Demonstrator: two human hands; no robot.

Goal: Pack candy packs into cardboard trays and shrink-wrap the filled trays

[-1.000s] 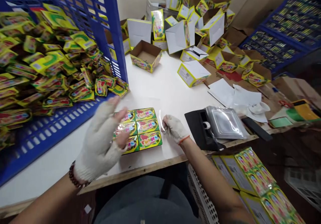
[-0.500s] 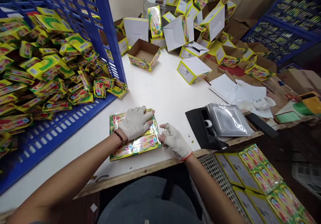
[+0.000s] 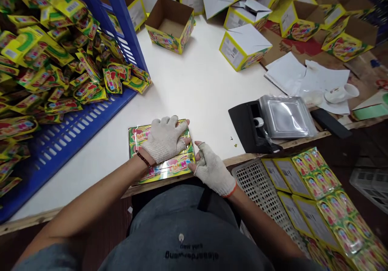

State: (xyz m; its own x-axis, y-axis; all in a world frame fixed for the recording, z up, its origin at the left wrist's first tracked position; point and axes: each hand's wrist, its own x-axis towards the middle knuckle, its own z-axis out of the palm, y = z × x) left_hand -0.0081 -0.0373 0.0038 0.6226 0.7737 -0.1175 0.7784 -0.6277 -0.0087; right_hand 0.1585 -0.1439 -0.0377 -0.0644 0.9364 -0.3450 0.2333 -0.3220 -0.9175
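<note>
A flat, shiny film-covered pack point(image 3: 178, 165) in green, yellow and pink, lettered "TWINS", lies at the front edge of the white table. Spread flat on top of it is my left hand point(image 3: 166, 138), in a white fingerless-tip glove, with a beaded bracelet at the wrist. It hides much of the pack's middle. My right hand point(image 3: 212, 170), gloved the same way with an orange cuff, is at the pack's right edge. Its fingers are bent but apart, and the thumb tip reaches over that edge.
A blue crate point(image 3: 121, 28) heaped with small yellow-green packets point(image 3: 60, 60) stands at left. Behind are an open carton point(image 3: 169, 24) and a closed box point(image 3: 244, 46). A black tape dispenser point(image 3: 250, 127), clear plastic trays point(image 3: 287, 117) and a white basket point(image 3: 251, 178) are at right.
The pack has shifted toward my body and now reaches the table's front edge, with my left hand still flat on it. My right hand's thumb has come over its right edge.
</note>
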